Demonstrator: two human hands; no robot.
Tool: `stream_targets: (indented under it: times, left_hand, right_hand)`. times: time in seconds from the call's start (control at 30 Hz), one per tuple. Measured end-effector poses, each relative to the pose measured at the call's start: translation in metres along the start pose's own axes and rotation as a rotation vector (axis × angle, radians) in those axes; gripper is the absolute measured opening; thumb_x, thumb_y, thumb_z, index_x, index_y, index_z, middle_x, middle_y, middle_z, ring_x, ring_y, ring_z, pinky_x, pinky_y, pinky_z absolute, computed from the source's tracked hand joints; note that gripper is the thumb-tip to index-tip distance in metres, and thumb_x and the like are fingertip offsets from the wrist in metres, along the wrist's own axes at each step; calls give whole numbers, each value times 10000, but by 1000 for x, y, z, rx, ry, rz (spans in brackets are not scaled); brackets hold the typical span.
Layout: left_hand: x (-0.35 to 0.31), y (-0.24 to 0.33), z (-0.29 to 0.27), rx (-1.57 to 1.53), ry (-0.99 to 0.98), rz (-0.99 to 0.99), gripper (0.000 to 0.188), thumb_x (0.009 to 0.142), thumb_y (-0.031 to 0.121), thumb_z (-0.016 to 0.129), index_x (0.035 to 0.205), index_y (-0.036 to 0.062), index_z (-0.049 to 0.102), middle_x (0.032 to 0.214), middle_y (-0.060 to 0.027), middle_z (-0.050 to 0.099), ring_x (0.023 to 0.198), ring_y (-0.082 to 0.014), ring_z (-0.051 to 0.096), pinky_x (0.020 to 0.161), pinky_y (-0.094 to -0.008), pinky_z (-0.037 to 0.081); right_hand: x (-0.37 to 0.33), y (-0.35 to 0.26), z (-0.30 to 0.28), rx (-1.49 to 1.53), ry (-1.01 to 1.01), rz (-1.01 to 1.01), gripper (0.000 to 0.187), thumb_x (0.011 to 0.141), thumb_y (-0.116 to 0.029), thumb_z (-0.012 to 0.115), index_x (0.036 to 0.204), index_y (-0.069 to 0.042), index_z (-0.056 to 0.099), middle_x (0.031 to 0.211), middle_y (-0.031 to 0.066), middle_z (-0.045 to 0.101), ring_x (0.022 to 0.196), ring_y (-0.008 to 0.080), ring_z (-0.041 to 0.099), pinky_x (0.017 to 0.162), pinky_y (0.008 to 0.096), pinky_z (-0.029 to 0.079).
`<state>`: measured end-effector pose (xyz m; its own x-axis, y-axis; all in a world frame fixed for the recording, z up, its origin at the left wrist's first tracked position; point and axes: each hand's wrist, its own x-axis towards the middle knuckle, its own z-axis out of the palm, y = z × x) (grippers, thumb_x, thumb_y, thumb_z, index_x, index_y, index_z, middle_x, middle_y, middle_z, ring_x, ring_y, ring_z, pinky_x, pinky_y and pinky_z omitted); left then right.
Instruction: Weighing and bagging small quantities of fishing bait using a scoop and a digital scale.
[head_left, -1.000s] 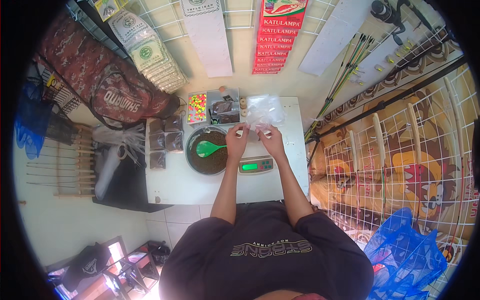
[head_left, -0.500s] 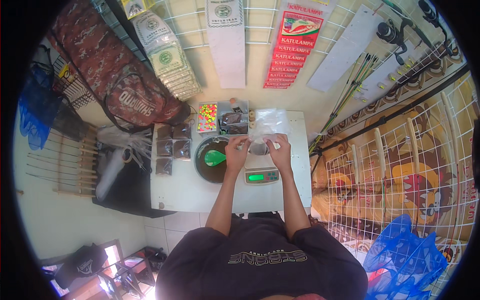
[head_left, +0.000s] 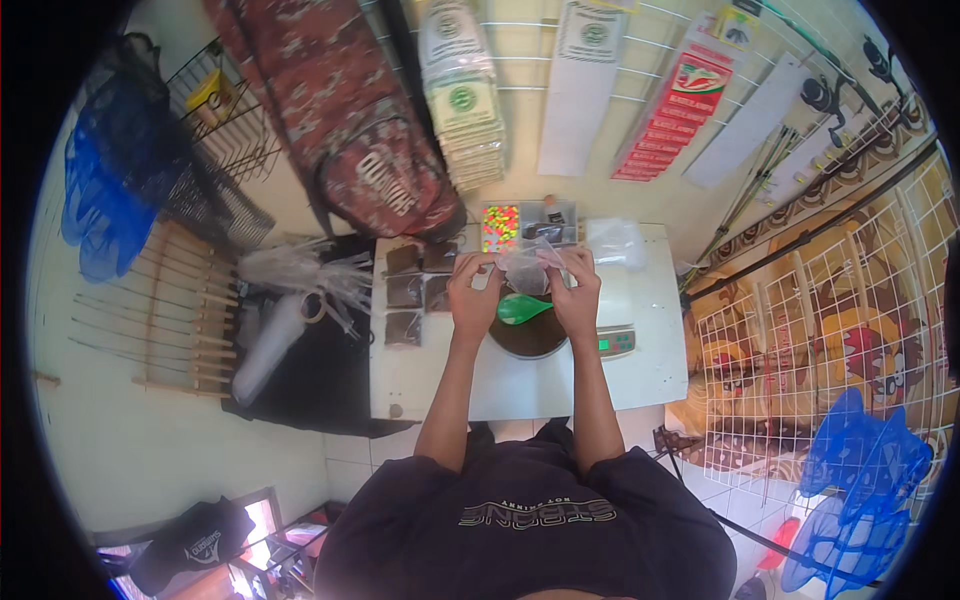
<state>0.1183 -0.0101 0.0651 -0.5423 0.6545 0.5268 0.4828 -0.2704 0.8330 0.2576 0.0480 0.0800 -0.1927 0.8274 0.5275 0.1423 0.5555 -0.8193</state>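
A clear plastic bag (head_left: 526,272) is stretched between my two hands above a round basin (head_left: 528,354) of dark brown, grainy material. My left hand (head_left: 474,296) pinches one top edge of the bag, and my right hand (head_left: 577,292) pinches the other. Something dark shows through the plastic, but I cannot tell whether it is in the bag or behind it. A green scoop (head_left: 520,309) rests in the basin below. Partly behind my right wrist is a small digital scale (head_left: 616,342) with a lit green display.
Several filled brown packets (head_left: 404,291) lie at the left of the white table (head_left: 450,390). Farther back are a box of bright beads (head_left: 500,226), a grey divided tray (head_left: 566,213) and a pile of clear bags (head_left: 615,242). A camouflage bag (head_left: 375,165) hangs behind.
Both hands have carried the plastic bag from over the scale leftward to above the basin. My view has turned left, so the table appears farther right.
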Motion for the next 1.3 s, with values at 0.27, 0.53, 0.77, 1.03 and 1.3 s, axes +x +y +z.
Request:
stream_targets:
  times: [0.27,0.53,0.77,1.03,1.3]
  left_hand:
    - [-3,-23,-87,18,-27,-149,112,789,110,687,868,41,647,853,-67,630,784,-168,542,673,-270,453]
    - [-15,-57,-127,-87,-88,-293,128,809,146,668,898,56,653,915,-43,646,858,-151,556,678,-258,451]
    - [-25,-75,-129,-73,-29,-297,120,812,138,668,893,50,665,889,-48,642,829,-149,561,644,-258,458]
    - [-30,-84,-129,-83,-12,-214,155,823,125,659,949,44,622,900,-23,611,752,-97,571,676,-224,444]
    - [-70,-111,-122,126,-153,-398,499,780,136,690,1230,109,475,1105,-41,611,961,-157,546,761,-295,440]
  right_hand:
    - [-37,-16,77,71,-158,187,159,779,-113,663,928,-70,696,841,87,654,784,207,549,701,306,432]
    - [-61,-13,115,34,-242,263,175,830,-179,634,958,-76,692,909,105,669,846,205,583,709,310,463]
    - [-78,18,125,31,-339,381,251,854,-274,605,980,-72,686,925,133,649,822,217,600,686,322,482]
    - [-74,9,119,75,-328,326,237,862,-238,596,973,-45,676,913,132,661,849,210,609,701,310,491]
    - [-111,59,134,-108,-400,340,248,830,-146,607,1037,-11,619,939,132,657,865,201,618,648,276,503]
